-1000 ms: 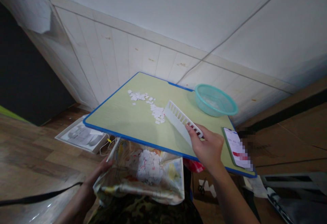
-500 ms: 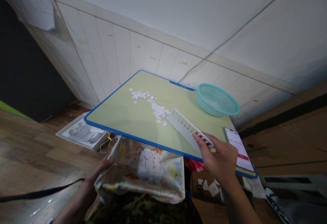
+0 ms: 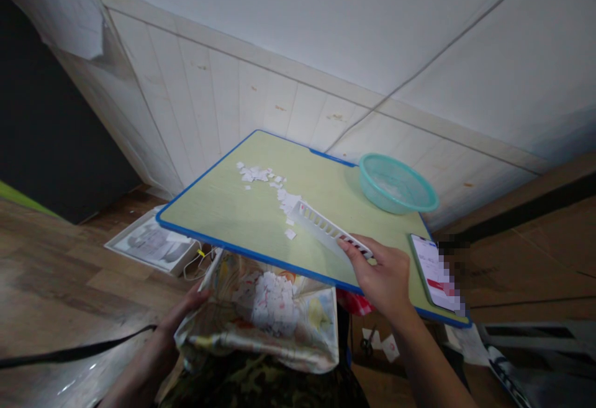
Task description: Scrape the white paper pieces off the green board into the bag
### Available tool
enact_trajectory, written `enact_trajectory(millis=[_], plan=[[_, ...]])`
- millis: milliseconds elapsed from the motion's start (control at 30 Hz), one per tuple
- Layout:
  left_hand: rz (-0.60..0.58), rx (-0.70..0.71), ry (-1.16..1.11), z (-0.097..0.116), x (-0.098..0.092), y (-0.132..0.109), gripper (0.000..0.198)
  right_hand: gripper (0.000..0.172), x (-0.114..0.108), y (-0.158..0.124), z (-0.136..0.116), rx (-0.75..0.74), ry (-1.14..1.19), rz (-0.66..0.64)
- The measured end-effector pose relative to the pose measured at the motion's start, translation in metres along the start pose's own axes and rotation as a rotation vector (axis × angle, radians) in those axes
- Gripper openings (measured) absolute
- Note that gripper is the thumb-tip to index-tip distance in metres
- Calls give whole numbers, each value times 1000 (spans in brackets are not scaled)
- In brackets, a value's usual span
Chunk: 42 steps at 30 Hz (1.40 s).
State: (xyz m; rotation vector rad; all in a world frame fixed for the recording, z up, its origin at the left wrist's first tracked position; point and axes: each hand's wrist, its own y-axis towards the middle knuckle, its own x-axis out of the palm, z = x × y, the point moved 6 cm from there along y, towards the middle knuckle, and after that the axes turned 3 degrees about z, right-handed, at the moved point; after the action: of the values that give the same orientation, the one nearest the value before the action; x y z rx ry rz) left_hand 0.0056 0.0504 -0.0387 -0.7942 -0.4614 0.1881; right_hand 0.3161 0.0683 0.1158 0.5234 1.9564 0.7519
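Observation:
My right hand (image 3: 384, 274) grips one end of a white slotted plastic strip (image 3: 326, 229) that lies on the green table (image 3: 242, 222) with a blue rim. The strip's far end touches a trail of small white paper bits (image 3: 267, 181) strewn across the tabletop. Below the table's near edge, my left hand (image 3: 184, 308) holds the edge of a patterned cloth (image 3: 265, 340) spread on my lap, with a heap of white paper bits (image 3: 272, 299) in it.
A teal plastic basin (image 3: 395, 183) stands at the table's far right corner. A phone (image 3: 435, 271) lies at the right edge. A flat white box (image 3: 151, 246) and loose paper bits (image 3: 388, 346) lie on the wooden floor. White panelled wall behind.
My right hand pulled the strip back toward me and right, then pushed it forward and left again onto the paper trail. A single bit now lies apart near the strip. The left hand stayed put.

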Motion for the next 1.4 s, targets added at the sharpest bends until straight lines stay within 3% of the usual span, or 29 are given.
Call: enact_trajectory(millis=[133,333,733,1000,1400], plan=[[-38,23,58,-5,-2,13,56,12,-1,-1,-1,26,59,-84],[-15,40,31,-14,-9,28,61,11,-14,-7,-6,3,7,-50],[-8,5,37,-14,-10,24,61,14,-29,-21,-9,-66,-46,-96],[-49,91,9,-9,-4,24,56,13,-28,-24,-7,-66,24,-124],[-67,91,28,1,3,11,52,8,-30,-21,-15,-137,187,-184]])
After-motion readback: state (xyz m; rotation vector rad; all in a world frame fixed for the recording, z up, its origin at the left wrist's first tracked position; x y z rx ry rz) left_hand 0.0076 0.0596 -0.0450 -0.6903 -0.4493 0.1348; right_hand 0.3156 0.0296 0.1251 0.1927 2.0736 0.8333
